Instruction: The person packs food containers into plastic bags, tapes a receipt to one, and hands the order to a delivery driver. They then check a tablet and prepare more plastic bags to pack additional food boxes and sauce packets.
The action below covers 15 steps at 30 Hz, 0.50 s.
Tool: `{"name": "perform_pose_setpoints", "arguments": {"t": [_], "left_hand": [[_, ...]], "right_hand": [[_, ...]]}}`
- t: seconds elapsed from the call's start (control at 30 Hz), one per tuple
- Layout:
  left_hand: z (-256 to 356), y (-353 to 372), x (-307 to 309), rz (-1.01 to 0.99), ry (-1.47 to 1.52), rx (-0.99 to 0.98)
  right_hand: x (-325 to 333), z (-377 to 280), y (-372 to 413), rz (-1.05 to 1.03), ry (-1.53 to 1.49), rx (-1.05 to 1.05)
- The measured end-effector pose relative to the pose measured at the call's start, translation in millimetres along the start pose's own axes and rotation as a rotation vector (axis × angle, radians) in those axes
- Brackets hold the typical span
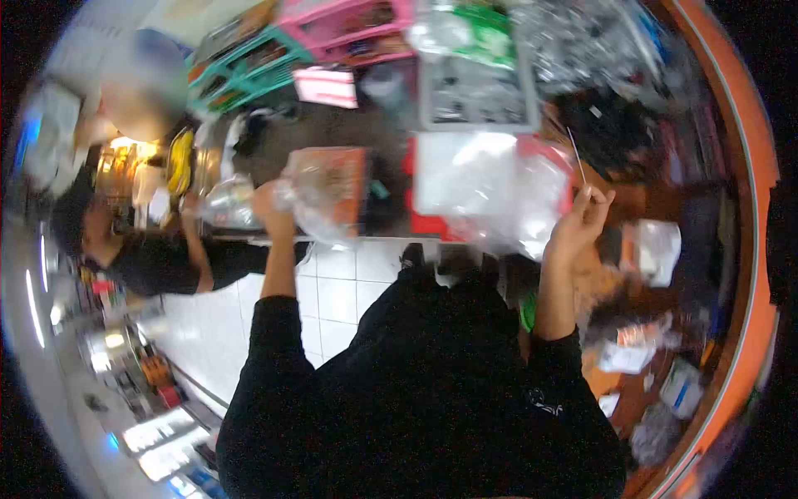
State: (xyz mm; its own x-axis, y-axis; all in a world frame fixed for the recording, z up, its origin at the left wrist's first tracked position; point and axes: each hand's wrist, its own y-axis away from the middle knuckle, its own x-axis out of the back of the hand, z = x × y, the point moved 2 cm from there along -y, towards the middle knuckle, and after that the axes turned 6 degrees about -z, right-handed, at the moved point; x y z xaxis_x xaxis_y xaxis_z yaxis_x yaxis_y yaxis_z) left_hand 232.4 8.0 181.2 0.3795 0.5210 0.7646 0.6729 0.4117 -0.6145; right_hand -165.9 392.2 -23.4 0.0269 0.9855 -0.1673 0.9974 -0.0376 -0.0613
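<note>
Here's the left hand (273, 208), curled tight on a bunched clear bag (320, 208), out at the counter's front edge; motion blur smears its fingertips, and what the bag holds can't be made out. Over to the right hand (584, 218), thumb and finger pinching a thin stick (577, 155) pointing up and away, its lower end lost in the grip. Big plastic wrapping (490, 195) half covers a red tray (428, 224) between them. Far left, a co-worker (158, 262) shows, head blurred out.
</note>
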Motion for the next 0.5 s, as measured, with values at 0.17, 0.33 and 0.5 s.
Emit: {"name": "perform_pose_setpoints", "arguments": {"t": [0.17, 0.33, 0.5], "left_hand": [[80.2, 139.8, -177.7, -0.059, 0.398, 0.128], [59.3, 133.3, -176.1, -0.003, 0.419, 0.058], [26.4, 138.2, -218.6, -0.249, 0.776, -0.005]], "right_hand": [[-131.6, 27.2, 114.7, -0.717, -0.009, 0.153], [-273.4, 82.9, 210.9, -1.226, 0.408, 0.47], [-305.0, 107.5, 240.3, -1.346, 0.334, 0.598]]}}
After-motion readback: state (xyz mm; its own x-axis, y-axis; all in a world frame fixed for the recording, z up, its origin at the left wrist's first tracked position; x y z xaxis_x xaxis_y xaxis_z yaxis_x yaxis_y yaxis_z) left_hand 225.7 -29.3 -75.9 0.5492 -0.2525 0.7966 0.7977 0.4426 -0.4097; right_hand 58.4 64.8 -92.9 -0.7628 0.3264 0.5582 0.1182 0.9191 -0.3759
